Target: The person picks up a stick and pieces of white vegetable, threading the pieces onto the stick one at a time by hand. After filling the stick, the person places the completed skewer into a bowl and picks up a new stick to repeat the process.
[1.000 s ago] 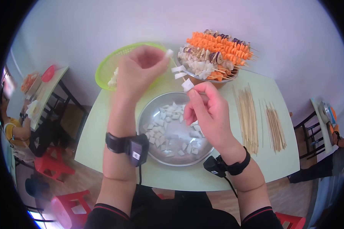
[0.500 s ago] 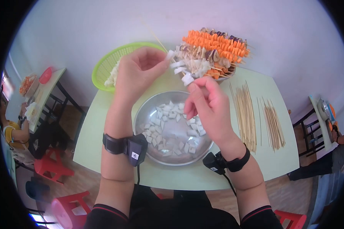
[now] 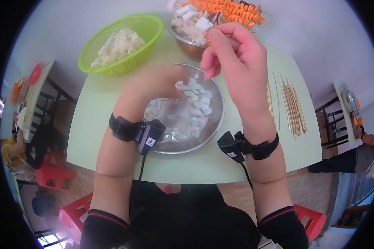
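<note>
My right hand [image 3: 232,54] pinches a skewer carrying several white pieces [image 3: 203,25], held in front of the bowl of finished skewers. Blurred by motion, my left hand [image 3: 164,83] reaches over the wide metal bowl [image 3: 221,120], its fingers near the white cut pieces [image 3: 195,99] inside. Whether those fingers hold a piece is hidden by the blur. Orange skewers [image 3: 232,12] and pale ones fill the metal bowl [image 3: 191,47] behind my right hand.
A green basket [image 3: 153,37] of white pieces stands at the back left. Bare bamboo skewers [image 3: 293,108] lie at the right. Red stools [image 3: 56,170] stand on the floor. Other people [image 3: 14,153] sit or stand at side tables left and right.
My left hand has come down from the skewer to the wide bowl. My right hand still holds the skewer. The view has tilted down, so the table appears higher.
</note>
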Motion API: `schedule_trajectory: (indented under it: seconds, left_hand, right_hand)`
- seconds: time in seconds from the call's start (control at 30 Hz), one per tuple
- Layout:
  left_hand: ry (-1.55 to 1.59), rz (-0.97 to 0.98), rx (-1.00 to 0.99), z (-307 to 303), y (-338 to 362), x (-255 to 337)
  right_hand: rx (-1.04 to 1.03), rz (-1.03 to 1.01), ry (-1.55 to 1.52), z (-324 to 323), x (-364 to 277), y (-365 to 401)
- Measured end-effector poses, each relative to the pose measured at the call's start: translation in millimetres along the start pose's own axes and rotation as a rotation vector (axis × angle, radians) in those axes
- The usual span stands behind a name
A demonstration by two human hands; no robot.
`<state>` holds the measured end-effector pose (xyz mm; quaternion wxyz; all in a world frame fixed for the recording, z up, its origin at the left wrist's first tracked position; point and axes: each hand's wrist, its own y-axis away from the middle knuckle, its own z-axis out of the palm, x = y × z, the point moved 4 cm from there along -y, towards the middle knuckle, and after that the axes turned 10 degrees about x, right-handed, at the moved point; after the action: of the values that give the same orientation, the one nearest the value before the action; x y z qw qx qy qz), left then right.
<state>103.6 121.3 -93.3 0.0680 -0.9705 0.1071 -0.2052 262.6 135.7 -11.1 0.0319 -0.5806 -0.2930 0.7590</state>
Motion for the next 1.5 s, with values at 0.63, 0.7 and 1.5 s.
schedule_trajectory:
  seconds: [0.63, 0.7, 1.5]
  left_hand:
    - [0.222, -0.01, 0.106, -3, -4, -8]
    - [0.301, -0.011, 0.21, -20, -3, -7]
    - [1.073, -0.145, 1.334, -159, 83, -71]
  right_hand:
    - [-0.025, -0.019, -0.02, 2, -10, 8]
    - [-0.025, -0.007, -0.012, 2, -10, 7]
    - [-0.201, 0.153, 0.092, 32, -16, 29]
